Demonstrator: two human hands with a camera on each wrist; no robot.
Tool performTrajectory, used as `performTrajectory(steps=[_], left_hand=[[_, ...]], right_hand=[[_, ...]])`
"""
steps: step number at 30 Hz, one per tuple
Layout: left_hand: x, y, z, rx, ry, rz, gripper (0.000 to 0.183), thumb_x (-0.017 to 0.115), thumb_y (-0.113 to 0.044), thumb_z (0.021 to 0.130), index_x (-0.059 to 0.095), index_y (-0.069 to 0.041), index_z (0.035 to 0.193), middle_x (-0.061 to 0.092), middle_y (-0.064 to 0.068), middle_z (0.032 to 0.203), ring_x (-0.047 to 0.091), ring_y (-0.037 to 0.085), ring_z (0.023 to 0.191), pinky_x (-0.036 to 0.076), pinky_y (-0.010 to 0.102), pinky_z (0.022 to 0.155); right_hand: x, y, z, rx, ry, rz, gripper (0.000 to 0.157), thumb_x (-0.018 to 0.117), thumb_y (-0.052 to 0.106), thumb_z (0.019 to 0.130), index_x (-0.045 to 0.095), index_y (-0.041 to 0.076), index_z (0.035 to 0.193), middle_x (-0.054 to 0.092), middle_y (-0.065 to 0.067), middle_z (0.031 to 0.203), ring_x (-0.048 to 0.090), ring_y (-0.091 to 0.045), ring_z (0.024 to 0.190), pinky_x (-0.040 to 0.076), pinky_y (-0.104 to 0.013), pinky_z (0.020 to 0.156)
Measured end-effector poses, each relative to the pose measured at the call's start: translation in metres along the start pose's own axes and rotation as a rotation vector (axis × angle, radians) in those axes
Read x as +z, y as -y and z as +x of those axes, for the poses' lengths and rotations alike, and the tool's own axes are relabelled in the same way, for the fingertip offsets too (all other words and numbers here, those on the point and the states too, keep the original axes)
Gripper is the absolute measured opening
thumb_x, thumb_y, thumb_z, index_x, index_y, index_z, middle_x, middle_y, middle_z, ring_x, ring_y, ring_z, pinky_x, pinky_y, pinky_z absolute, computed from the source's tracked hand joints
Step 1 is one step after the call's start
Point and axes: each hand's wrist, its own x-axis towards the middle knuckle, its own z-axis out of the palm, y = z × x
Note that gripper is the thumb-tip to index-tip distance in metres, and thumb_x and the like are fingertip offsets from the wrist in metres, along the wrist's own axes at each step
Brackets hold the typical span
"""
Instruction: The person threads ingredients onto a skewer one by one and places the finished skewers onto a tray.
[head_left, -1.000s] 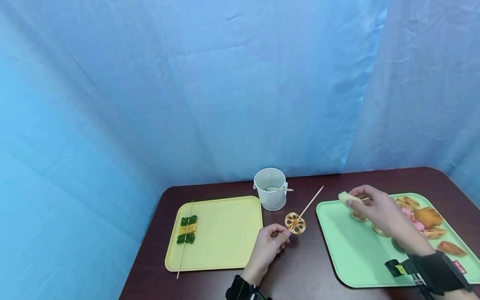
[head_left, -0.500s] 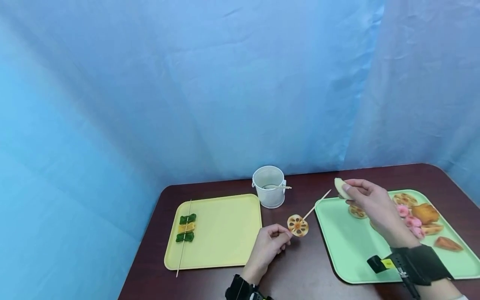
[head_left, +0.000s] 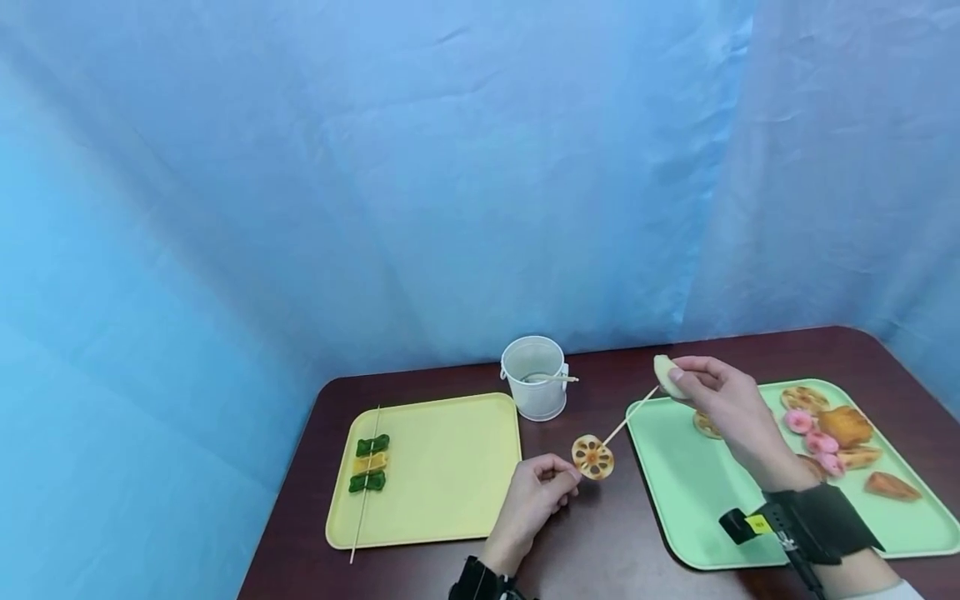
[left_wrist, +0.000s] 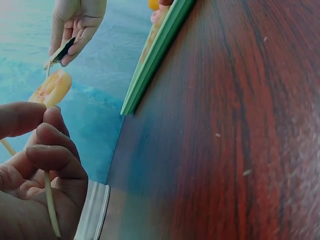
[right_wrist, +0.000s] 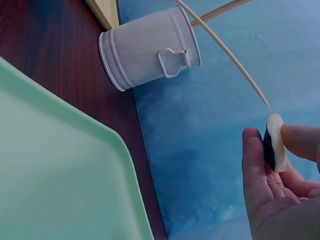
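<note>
My left hand (head_left: 531, 504) grips a bamboo skewer (head_left: 632, 414) near its lower part, fingertips right by a lotus root slice (head_left: 592, 457) threaded on it. The skewer's bare pointed end slants up to the right. Over the far left corner of the green tray, my right hand (head_left: 738, 421) pinches a pale slice (head_left: 666, 375) between thumb and fingers. Seen from the right wrist, this slice (right_wrist: 276, 145) has a dark back, and the skewer tip points at its upper end, close to it. In the left wrist view, the skewer's lower end crosses the left palm.
A finished-looking skewer with two green pieces and a yellow piece (head_left: 370, 463) lies on the yellow tray (head_left: 450, 467). Behind stands a white bucket (head_left: 534, 392) with sticks in it. The green tray (head_left: 705, 517) bears lotus slices, pink pieces (head_left: 821, 442) and several brown pieces.
My right hand has moved left with the pale slice, from over the green tray toward the skewer's tip. The left hand has tilted the skewer slightly lower to the right.
</note>
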Motion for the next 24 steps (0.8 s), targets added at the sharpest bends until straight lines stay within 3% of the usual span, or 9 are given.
performTrajectory(steps=[10, 24], left_hand=[[-0.002, 0.005, -0.001, 0.002, -0.009, -0.008, 0.013, 0.068, -0.011, 0.082, 0.07, 0.002, 0.082, 0.06, -0.002, 0.063, 0.048, 0.007, 0.053, 0.039, 0.02, 0.047], [0.0, 0.007, -0.002, -0.007, -0.017, -0.015, 0.015, 0.067, -0.011, 0.081, 0.068, 0.004, 0.082, 0.059, -0.002, 0.062, 0.047, 0.006, 0.052, 0.037, 0.019, 0.046]], right_hand=[[0.008, 0.005, 0.0, 0.007, 0.028, -0.013, 0.06, 0.054, 0.047, 0.093, 0.05, 0.002, 0.132, 0.063, -0.002, 0.11, 0.062, -0.005, 0.091, 0.051, -0.02, 0.071], [0.014, 0.003, -0.001, 0.015, 0.052, -0.003, 0.061, 0.058, 0.049, 0.091, 0.055, 0.005, 0.134, 0.065, -0.002, 0.114, 0.063, -0.002, 0.094, 0.052, -0.02, 0.075]])
